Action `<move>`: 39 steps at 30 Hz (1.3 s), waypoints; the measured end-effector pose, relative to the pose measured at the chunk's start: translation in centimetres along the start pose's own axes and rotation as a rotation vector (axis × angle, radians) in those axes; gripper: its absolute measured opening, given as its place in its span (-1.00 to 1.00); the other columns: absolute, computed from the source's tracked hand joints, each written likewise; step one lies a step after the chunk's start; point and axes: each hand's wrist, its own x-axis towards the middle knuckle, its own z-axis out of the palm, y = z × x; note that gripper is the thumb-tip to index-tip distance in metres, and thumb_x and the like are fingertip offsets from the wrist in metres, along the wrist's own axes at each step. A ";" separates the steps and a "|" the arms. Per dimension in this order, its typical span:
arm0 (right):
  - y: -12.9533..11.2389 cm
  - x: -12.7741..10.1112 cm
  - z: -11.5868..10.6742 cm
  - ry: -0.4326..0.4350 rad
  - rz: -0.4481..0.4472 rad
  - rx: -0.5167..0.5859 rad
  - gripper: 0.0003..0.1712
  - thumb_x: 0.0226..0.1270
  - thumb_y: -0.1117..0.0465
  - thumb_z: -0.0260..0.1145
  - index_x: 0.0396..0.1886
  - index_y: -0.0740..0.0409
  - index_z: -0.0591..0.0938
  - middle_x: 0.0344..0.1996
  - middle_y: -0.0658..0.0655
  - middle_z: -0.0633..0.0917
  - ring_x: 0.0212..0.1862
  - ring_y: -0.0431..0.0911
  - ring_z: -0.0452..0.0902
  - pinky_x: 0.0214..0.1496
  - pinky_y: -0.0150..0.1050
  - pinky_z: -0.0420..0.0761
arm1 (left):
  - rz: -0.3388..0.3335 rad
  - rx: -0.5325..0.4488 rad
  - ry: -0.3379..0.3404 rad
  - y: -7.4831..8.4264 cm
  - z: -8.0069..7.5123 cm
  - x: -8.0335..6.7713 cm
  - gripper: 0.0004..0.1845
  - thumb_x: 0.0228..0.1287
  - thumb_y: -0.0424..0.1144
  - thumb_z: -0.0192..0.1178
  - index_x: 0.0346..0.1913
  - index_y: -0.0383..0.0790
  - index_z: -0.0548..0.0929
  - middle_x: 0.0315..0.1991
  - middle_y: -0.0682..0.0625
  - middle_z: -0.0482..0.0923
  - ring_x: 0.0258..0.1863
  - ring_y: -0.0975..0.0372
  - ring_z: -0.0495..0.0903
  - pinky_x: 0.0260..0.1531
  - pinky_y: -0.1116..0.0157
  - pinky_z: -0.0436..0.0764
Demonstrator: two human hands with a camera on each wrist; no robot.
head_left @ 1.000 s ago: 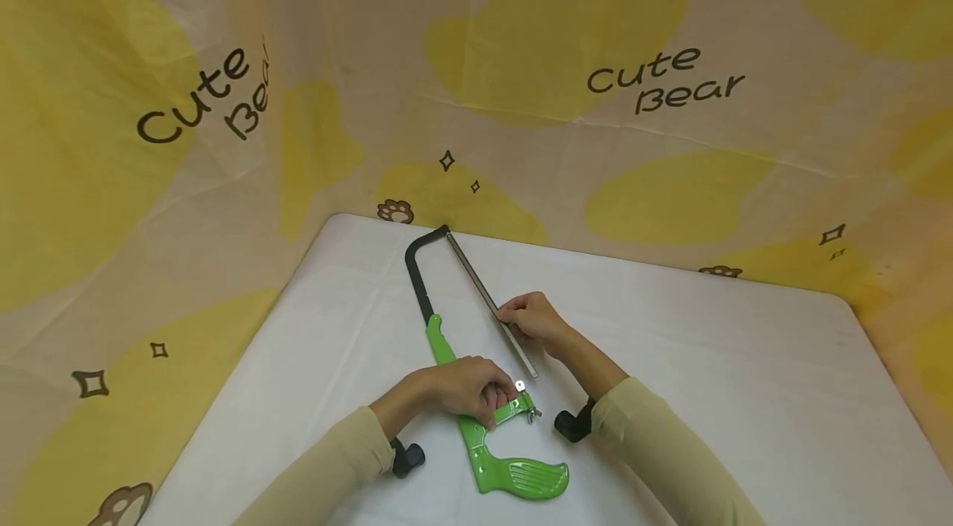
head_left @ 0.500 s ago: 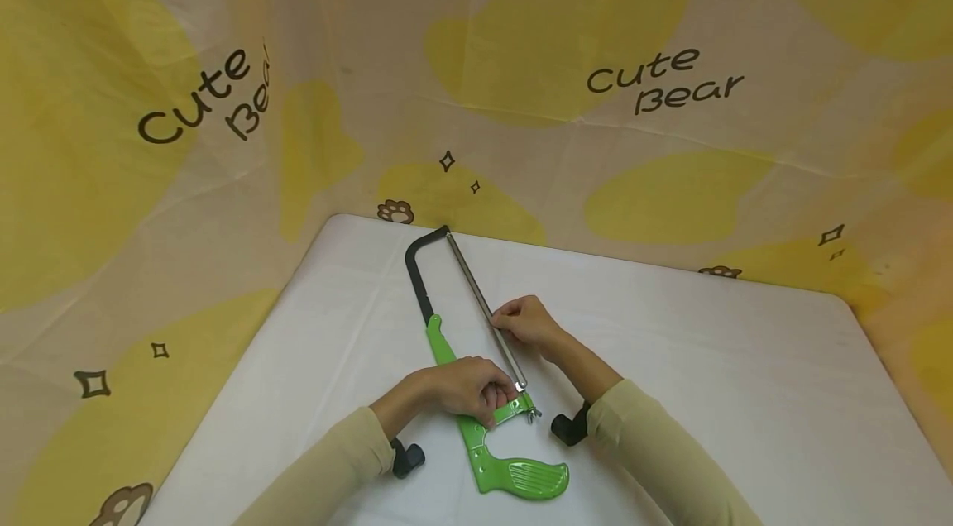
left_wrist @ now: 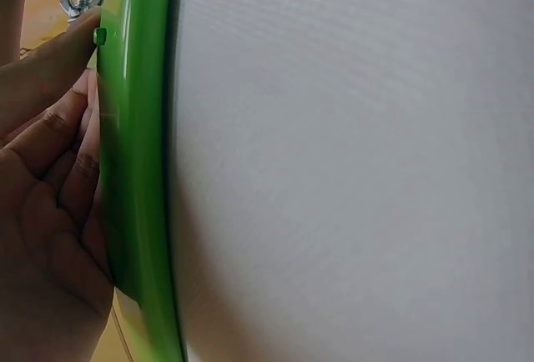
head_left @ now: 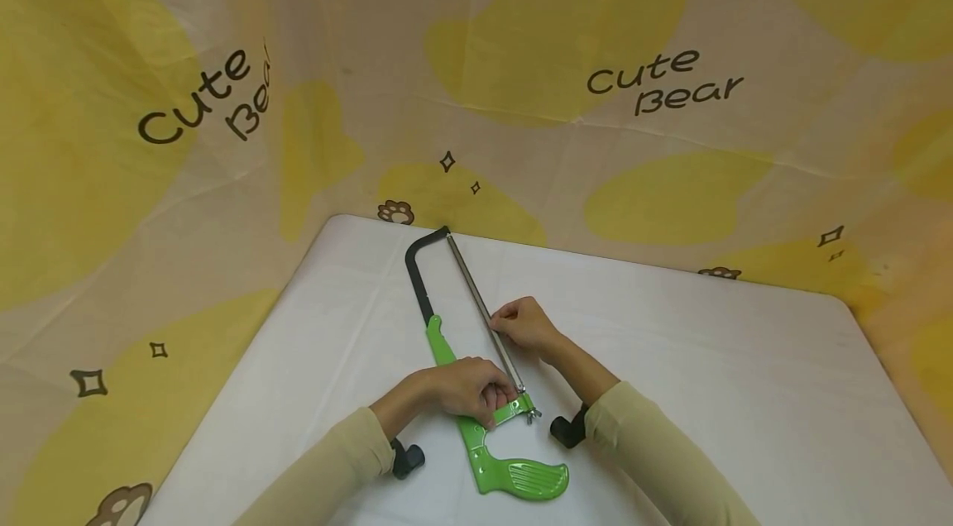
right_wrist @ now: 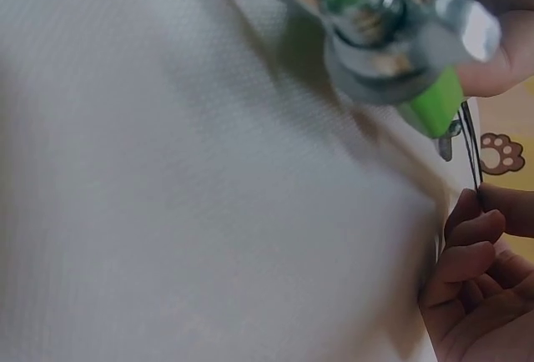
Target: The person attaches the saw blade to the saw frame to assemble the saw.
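A hacksaw lies on the white table, its frame green (head_left: 441,344) toward the handle (head_left: 532,479) and black at the far end. My left hand (head_left: 463,387) grips the green arm of the frame near the wing nut (head_left: 533,416); in the left wrist view its thumb and fingers press along the green metal (left_wrist: 138,145). My right hand (head_left: 530,324) pinches the grey hacksaw blade (head_left: 470,282) between thumb and fingertips, a little below mid-length. The blade's far end meets the black tip of the frame, and its near end overlaps the pin holder beside the wing nut.
The white tabletop (head_left: 715,361) ends at a printed yellow cloth wall (head_left: 521,170) behind and on the left. Black camera mounts hang under both wrists, the left one (head_left: 407,458) near the frame and the right one (head_left: 569,430) close to the wing nut.
My right hand has brought the blade's near end left and down, from apart to over the pin holder. My left hand and the frame have stayed in place.
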 end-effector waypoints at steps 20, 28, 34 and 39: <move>0.2 0.3 0.1 0.017 -0.048 -0.051 -0.90 0.29 0.37 0.34 -0.32 0.36 0.73 -0.54 0.02 0.65 -0.50 -0.22 0.42 -0.46 -0.40 0.40 | 0.007 -0.018 -0.005 -0.3 0.0 0.2 -0.65 0.01 -0.48 0.49 -0.11 -0.18 0.68 -0.40 0.17 0.58 -0.38 0.44 0.55 -0.25 0.46 0.57; 0.2 -0.2 -0.4 -0.015 -0.012 -0.032 -0.83 0.31 0.27 0.34 -0.27 0.32 0.74 -0.51 0.04 0.66 -0.52 -0.21 0.44 -0.47 -0.39 0.45 | 0.006 -0.018 -0.004 -0.4 0.0 0.2 -0.64 0.01 -0.48 0.49 -0.11 -0.16 0.68 -0.41 0.16 0.57 -0.38 0.44 0.55 -0.25 0.46 0.57; 0.9 -1.8 -2.0 -0.060 -0.036 -0.054 -0.76 0.34 0.19 0.31 -0.21 0.32 0.73 -0.44 0.08 0.69 -0.47 -0.16 0.47 -0.40 -0.34 0.50 | 0.003 -0.013 -0.003 -0.4 0.0 0.1 -0.64 0.01 -0.47 0.49 -0.10 -0.18 0.68 -0.39 0.16 0.57 -0.37 0.43 0.54 -0.25 0.46 0.57; 2.2 -3.3 -3.2 -0.135 -0.068 -0.056 -0.71 0.39 0.16 0.30 -0.16 0.34 0.71 -0.39 0.11 0.71 -0.45 -0.14 0.49 -0.38 -0.32 0.51 | 0.008 -0.017 -0.008 -0.3 0.0 0.1 -0.64 0.02 -0.46 0.49 -0.10 -0.19 0.68 -0.38 0.17 0.57 -0.37 0.43 0.55 -0.24 0.46 0.57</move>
